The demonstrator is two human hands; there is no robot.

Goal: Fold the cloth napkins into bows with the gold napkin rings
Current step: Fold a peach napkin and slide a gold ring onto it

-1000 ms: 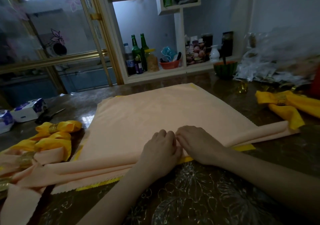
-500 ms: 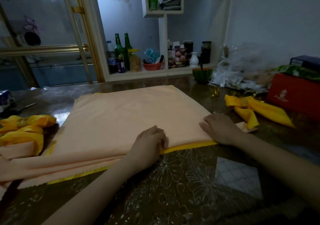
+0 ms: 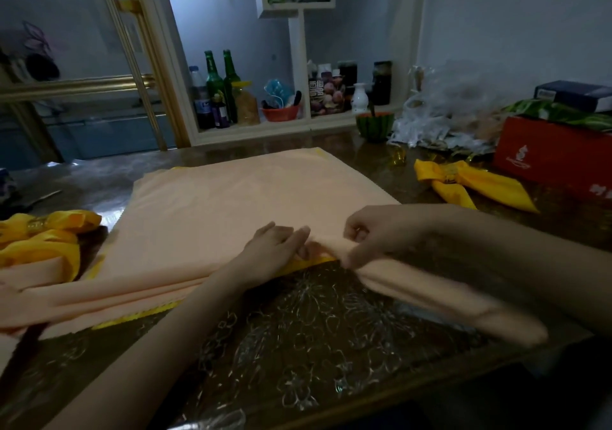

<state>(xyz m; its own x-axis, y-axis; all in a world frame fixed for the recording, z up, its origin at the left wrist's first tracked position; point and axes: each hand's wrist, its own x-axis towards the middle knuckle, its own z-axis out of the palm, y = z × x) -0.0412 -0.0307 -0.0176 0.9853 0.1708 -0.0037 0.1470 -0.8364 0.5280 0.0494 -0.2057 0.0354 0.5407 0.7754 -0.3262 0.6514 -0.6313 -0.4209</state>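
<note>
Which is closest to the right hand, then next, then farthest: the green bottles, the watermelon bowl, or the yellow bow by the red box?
1. yellow bow, just right of the right hand pinching the peach napkin.
2. watermelon bowl, farther back, beside the shelf.
3. green bottles, back left, standing on that shelf.

Left hand (image 3: 275, 247) lies flat on peach napkin (image 3: 231, 211); right hand (image 3: 374, 236) pinches its folded near edge, lifted. Yellow bows: one far right (image 3: 470, 181), others at left (image 3: 43, 237) (gold-ringed). Dim table (image 3: 298, 347).
</note>
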